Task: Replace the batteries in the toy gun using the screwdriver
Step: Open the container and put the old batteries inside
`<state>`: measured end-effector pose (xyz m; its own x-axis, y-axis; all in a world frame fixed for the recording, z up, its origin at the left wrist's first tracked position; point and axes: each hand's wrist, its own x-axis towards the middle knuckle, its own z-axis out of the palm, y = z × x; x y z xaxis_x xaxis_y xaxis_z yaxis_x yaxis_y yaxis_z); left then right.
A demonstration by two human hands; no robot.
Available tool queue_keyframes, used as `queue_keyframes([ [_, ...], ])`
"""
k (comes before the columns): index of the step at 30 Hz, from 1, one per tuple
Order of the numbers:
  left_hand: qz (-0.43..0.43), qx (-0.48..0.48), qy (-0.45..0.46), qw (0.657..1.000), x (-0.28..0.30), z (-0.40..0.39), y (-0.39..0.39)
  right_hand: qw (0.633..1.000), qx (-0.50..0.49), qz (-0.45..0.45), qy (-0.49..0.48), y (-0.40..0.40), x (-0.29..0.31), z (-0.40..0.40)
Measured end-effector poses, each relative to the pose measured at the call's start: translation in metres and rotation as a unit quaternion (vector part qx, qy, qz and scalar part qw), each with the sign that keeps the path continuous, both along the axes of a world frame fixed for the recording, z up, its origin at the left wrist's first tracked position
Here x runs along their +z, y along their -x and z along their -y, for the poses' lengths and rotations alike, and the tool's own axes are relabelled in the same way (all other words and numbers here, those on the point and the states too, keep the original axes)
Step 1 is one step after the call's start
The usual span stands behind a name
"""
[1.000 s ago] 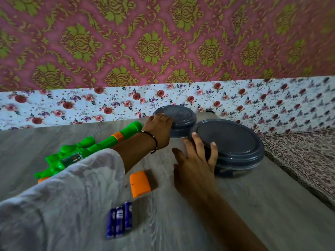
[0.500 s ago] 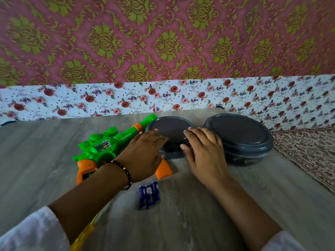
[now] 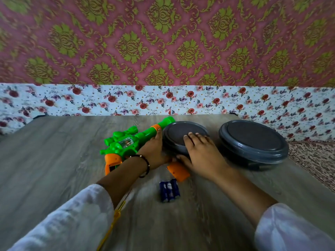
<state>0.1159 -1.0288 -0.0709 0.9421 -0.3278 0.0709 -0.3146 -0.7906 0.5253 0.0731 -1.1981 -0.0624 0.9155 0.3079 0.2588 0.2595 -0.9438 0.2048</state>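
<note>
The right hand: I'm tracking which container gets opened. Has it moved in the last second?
Yes. The right hand left the larger container and now rests on the smaller container.
</note>
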Motion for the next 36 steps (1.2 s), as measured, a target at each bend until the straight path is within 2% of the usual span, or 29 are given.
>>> queue_keyframes([
  [4, 0.013, 0.014, -0.072, 0.997, -0.003, 0.010, 0.000, 1.000, 0.006, 0.015, -0.022, -0.002, -0.008, 0.000],
  [6, 0.030, 0.016, -0.097, 0.995, -0.005, 0.010, 0.001, 0.999, 0.032, 0.028, 0.028, -0.005, -0.005, 0.000],
  [8, 0.035, 0.014, -0.101, 0.994, -0.006, 0.009, 0.001, 0.990, 0.069, 0.028, 0.119, -0.007, 0.009, -0.002],
  [11, 0.036, 0.009, -0.082, 0.996, -0.007, 0.009, -0.001, 0.967, 0.139, 0.014, 0.213, -0.009, 0.031, -0.005],
  [19, 0.048, -0.012, 0.009, 0.999, -0.010, 0.009, 0.002, 0.956, 0.186, 0.051, 0.223, -0.013, 0.022, -0.001],
  [23, 0.035, -0.008, 0.035, 0.999, -0.010, 0.007, 0.000, 0.965, 0.198, 0.083, 0.148, -0.011, 0.033, -0.001],
  [30, 0.017, -0.005, 0.054, 0.998, -0.013, 0.006, 0.000, 0.987, 0.149, 0.057, 0.002, -0.004, 0.042, 0.004],
  [36, 0.008, -0.003, 0.034, 0.999, -0.021, 0.003, -0.010, 0.977, 0.112, 0.072, -0.165, -0.006, 0.052, 0.001],
])
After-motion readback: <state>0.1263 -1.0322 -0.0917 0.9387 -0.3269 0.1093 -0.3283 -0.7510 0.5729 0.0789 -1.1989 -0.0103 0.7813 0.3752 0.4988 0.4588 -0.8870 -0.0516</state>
